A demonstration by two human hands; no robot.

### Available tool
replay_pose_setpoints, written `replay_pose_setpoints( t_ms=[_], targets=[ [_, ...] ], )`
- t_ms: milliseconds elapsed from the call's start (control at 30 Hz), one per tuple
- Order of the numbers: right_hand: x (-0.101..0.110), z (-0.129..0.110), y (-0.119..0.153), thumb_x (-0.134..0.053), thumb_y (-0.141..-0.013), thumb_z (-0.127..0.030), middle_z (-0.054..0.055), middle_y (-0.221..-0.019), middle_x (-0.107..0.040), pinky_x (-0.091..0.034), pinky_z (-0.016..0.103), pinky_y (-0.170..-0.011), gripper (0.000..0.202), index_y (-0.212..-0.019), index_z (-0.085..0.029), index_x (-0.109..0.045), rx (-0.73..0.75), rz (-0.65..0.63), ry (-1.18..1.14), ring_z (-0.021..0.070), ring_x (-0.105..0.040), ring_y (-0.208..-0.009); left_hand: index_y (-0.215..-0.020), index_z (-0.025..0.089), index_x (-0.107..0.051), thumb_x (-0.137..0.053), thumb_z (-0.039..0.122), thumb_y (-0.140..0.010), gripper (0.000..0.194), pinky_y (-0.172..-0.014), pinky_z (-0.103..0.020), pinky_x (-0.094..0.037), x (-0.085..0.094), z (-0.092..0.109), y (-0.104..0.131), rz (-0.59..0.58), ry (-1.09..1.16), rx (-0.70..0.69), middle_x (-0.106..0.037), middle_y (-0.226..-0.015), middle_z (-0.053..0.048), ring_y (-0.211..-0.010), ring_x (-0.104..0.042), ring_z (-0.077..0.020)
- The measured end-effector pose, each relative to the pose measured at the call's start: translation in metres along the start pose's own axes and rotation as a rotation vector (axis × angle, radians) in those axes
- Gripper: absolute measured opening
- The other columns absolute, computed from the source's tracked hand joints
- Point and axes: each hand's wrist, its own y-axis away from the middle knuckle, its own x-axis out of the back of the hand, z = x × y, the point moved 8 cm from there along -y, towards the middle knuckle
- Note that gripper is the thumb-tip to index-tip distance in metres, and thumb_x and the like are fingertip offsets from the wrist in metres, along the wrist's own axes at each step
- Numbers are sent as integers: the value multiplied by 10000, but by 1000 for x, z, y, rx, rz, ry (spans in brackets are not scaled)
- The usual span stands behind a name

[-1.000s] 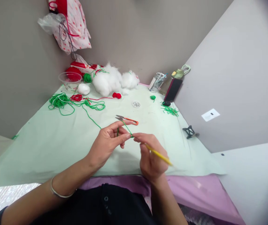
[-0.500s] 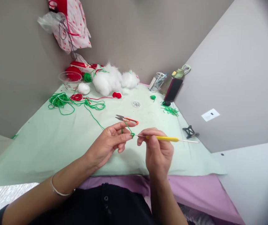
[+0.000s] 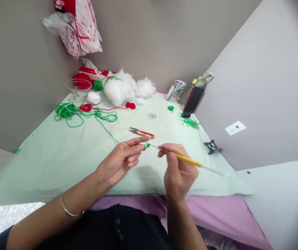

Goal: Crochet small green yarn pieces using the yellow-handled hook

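Observation:
Between thumb and fingers, my left hand (image 3: 124, 154) pinches a small green crochet piece (image 3: 146, 146), and green yarn passes over its raised index finger. My right hand (image 3: 178, 170) is closed around a yellow-handled crochet hook (image 3: 187, 159), whose thin metal tip reaches left to the green piece. The hook's rear end slants down to the right and is blurred. Just beyond my left fingertips lie orange-handled thread snips (image 3: 145, 133). A green strand runs from my left hand back to a loose green yarn pile (image 3: 66, 110).
White stuffing (image 3: 120, 88) and a clear plastic tub (image 3: 78, 91) sit at the back. Red yarn (image 3: 130, 105) lies before the stuffing. A pen cup (image 3: 175, 91), a phone (image 3: 194, 99), green scraps (image 3: 190, 123) and a black stand (image 3: 212, 147) are on the right.
My right hand has shifted slightly right and down, tilting the hook so its rear end is lower. The green piece and my left fingertips have risen a little.

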Motion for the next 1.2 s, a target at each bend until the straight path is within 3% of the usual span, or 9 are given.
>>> replay_pose_setpoints(
  t_ms=[100,200,400,567,667,800,933,1067,1200],
  targets=[
    [-2,13,-3,-574,-1013,-209,27,-898,-705,-534,304,-648,199,-998,-254,-767,-181,-9,-260,133,-630,-701,-1040,163,-818,-841,174,-801,240,-419,-119,-299,-2,7,2,0,-48,-66,-507,-690,59,-451,-356,21],
    [-13,17,-3,-620,-997,-237,36,-921,-730,-554,300,-693,163,-1021,-247,-781,-230,-106,-299,137,-654,-756,-1115,229,-805,-824,209,-829,287,-437,-146,-353,-8,9,6,-30,-156,-110,-570,-764,46,-457,-460,2],
    [-11,20,0,-508,-1055,-260,26,-905,-763,-589,276,-632,220,-1003,-234,-721,-299,-85,-392,124,-701,-683,-1123,236,-805,-786,281,-876,252,-470,-165,-383,-7,14,10,-54,-267,-134,-549,-762,49,-477,-481,-11],
    [-11,-10,9,-515,-1021,-139,59,-1016,-762,-628,317,-724,268,-1185,-251,-694,137,-135,99,166,-744,-831,-1186,253,-782,-804,282,-864,324,-507,-172,-415,-4,22,11,-10,-375,-231,-578,-789,44,-510,-500,-23],
    [-21,-24,20,-627,-953,-94,85,-1093,-752,-629,335,-769,349,-1240,-276,-707,391,-152,344,208,-740,-966,-1228,253,-761,-823,294,-846,390,-473,-161,-370,-3,13,8,-38,-266,-145,-561,-761,48,-486,-456,-13],
    [-11,-11,9,-565,-988,-114,64,-995,-722,-604,342,-723,280,-1146,-265,-740,151,-55,134,183,-707,-858,-1179,181,-779,-810,250,-854,333,-442,-135,-284,-2,2,6,-61,-85,16,-422,-617,82,-454,-319,1],
    [-10,4,-1,-510,-1033,-197,35,-903,-701,-550,314,-615,238,-1027,-243,-743,-127,-31,-226,143,-641,-689,-1144,195,-789,-807,233,-847,300,-439,-149,-311,-5,9,7,-70,-130,-61,-493,-682,62,-459,-385,-1],
    [-17,-2,-1,-568,-1005,-154,41,-979,-750,-587,342,-772,224,-1071,-257,-755,-63,-107,-97,178,-699,-890,-1156,222,-786,-831,257,-825,336,-459,-182,-386,-10,12,9,-71,-236,-137,-567,-752,52,-466,-480,-24],
    [-19,-10,6,-583,-979,-80,46,-994,-746,-608,332,-769,308,-1158,-277,-736,84,-107,90,178,-715,-910,-1157,203,-788,-845,290,-821,352,-523,-185,-428,-4,12,9,30,-275,-177,-611,-767,38,-510,-515,-33]
  ],
)
